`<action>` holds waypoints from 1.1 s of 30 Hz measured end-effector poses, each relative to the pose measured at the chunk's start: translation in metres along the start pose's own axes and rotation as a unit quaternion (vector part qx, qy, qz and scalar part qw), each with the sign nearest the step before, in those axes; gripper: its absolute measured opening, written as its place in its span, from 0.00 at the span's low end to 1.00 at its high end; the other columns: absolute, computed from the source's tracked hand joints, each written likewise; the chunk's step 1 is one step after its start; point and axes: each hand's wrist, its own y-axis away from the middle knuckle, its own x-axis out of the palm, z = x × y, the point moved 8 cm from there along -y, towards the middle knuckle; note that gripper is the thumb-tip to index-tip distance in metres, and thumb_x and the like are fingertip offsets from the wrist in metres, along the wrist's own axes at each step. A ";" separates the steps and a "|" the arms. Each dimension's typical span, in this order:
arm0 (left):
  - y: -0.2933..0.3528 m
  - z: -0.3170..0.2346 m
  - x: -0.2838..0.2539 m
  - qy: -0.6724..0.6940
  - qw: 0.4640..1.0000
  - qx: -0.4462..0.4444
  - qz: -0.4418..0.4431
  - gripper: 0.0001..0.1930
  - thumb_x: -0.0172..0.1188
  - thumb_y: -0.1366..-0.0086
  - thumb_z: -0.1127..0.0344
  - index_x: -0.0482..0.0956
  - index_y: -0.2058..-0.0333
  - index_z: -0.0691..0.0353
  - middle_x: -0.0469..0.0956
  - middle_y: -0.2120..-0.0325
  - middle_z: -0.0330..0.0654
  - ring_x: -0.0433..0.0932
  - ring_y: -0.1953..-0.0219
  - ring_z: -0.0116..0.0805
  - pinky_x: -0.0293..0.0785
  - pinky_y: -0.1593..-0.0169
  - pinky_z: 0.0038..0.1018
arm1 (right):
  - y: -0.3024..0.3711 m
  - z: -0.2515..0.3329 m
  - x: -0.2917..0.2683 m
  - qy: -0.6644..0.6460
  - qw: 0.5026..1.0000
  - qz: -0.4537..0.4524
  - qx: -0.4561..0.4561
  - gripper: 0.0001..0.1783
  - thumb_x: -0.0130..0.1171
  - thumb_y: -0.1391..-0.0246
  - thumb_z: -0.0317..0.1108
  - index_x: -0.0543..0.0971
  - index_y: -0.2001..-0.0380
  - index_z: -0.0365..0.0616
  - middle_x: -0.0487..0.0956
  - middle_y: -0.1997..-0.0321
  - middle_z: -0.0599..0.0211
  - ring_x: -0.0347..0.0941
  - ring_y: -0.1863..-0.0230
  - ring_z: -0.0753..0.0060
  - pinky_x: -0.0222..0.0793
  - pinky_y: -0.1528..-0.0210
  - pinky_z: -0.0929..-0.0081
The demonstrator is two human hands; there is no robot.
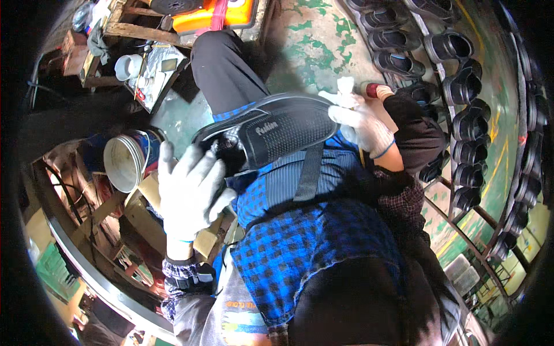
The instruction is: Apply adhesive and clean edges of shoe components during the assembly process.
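A black shoe (pixel 288 134) lies tilted over my lap, its dotted inner surface turned up and pale lettering on it. My right hand (pixel 363 124), in a white knitted glove, grips its right end. A small white tuft (pixel 345 86) sticks up by those fingers; whether it is glove or cloth I cannot tell. My left hand (pixel 190 187), also white-gloved, is beside the shoe's left end with its fingers stretched out and apart. Whether the fingertips touch the shoe is unclear. A blue-and-black checked apron (pixel 323 230) covers my lap beneath.
Racks with rows of black shoes (pixel 464 81) stand along the right. A white bucket (pixel 124 163) lies tipped at the left, near a curved metal edge (pixel 109 297). Far left, a small stand holds a white cup (pixel 128 67). An orange case (pixel 213 16) sits at the top.
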 end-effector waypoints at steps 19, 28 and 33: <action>0.022 0.022 0.066 0.785 0.534 -0.309 0.053 0.33 0.60 0.41 0.56 0.62 0.44 0.74 0.72 0.66 0.32 0.68 0.63 0.21 0.64 0.56 0.17 | -0.050 -0.075 -0.005 -0.349 0.912 0.083 0.196 0.14 0.50 0.40 0.41 0.74 0.55 0.49 0.75 0.70 0.79 0.68 0.75 0.89 0.65 0.76 0.87; 0.018 0.042 0.071 0.817 0.462 -0.344 0.003 0.33 0.57 0.40 0.61 0.57 0.41 0.72 0.67 0.46 0.49 0.75 0.53 0.41 0.67 0.46 0.32 | -0.065 -0.143 -0.026 -0.178 0.976 0.002 0.124 0.13 0.48 0.40 0.47 0.74 0.61 0.53 0.74 0.72 0.81 0.65 0.78 0.90 0.60 0.81 0.89; 0.013 0.041 0.076 0.845 0.416 -0.335 -0.031 0.35 0.59 0.41 0.63 0.55 0.40 0.72 0.63 0.43 0.48 0.74 0.52 0.42 0.66 0.45 0.32 | -0.065 -0.143 -0.023 -0.047 0.998 0.014 0.050 0.13 0.47 0.40 0.50 0.74 0.64 0.56 0.73 0.73 0.83 0.64 0.80 0.91 0.58 0.83 0.90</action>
